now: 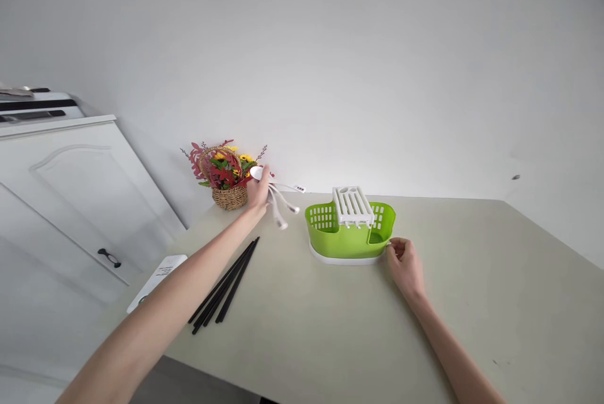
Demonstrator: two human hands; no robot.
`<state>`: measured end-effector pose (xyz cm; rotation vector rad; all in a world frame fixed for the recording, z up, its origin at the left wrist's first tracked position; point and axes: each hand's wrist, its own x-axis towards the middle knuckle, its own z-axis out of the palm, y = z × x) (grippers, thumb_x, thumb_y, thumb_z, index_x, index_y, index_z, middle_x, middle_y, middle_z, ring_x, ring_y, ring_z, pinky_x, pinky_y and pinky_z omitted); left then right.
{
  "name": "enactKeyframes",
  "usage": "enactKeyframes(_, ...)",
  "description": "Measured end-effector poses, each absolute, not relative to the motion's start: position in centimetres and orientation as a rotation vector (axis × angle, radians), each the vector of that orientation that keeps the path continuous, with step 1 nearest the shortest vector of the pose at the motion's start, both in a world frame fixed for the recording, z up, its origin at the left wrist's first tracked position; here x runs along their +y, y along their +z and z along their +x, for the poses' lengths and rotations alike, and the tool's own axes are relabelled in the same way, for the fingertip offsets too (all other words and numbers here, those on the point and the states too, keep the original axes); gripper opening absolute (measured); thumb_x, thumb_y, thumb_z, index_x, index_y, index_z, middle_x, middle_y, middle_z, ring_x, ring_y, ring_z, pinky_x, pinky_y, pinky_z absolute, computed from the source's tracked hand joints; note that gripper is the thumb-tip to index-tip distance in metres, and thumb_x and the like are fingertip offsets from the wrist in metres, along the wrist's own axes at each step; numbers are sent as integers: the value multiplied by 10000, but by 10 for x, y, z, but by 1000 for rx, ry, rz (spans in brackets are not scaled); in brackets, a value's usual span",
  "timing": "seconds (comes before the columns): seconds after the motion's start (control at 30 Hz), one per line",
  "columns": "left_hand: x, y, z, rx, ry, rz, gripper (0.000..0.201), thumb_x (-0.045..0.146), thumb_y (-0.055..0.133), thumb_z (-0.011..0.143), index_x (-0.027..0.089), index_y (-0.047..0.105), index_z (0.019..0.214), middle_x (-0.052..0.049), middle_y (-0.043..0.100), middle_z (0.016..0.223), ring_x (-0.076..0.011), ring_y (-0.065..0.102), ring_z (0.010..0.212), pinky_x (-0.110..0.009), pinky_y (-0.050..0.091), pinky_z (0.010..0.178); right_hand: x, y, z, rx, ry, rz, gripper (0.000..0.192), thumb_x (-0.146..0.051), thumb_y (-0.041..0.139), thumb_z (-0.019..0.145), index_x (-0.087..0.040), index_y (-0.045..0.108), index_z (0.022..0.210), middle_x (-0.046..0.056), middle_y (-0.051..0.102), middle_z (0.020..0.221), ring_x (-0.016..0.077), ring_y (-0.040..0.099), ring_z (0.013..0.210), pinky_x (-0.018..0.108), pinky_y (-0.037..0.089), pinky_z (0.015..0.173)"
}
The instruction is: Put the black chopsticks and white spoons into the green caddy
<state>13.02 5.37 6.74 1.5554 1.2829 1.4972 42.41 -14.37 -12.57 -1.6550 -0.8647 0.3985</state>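
Black chopsticks (225, 289) lie loose on the table (472, 303), near edge, under the left forearm. Right hand (404, 265) pinches the right end of the green cutlery caddy (349, 232), mid-table. Left hand (259, 190) grips a bunch of white spoons (282, 200) above the table, just left of the caddy, flower basket (226, 174) behind at the wall.

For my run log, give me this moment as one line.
left hand: holds white spoons | right hand: on green cutlery drainer edge | black chopsticks: on table

Wide bare table (495, 291) lies right of the green caddy (349, 234). Left, black chopsticks (226, 287) and a flower basket (226, 174) crowd the path.
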Motion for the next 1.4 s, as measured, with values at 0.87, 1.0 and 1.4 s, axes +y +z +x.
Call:
enactKeyframes(0.87,-5,-30,49,1380,206,2680,589,582,497,927,211,353,494,35,295,441,-107,278,456,-291,177,520,-146,-126,426,-871,416,-1690,327,-456,527,811,-224,572,1036,67,713,990,223,653,857,351,481,781)
enactKeyframes(1.0,-10,-32,55,1406,205,2732,585,573,455,952,209,407,497,5,377,438,-117,294,440,-303,164,530,-145,-127,426,-870,421,-1694,327,-460,523,818,-225,571,1040,70,713,1007,222,656,863,348,483,778)
enactKeyframes(1.4,-15,-43,52,1340,222,2796,532,538,482,959,193,521,557,6,505,506,-116,354,480,-285,186,528,-144,-127,427,-877,412,-1709,310,-443,518,819,-228,571,1035,62,724,988,216,665,842,345,479,773)
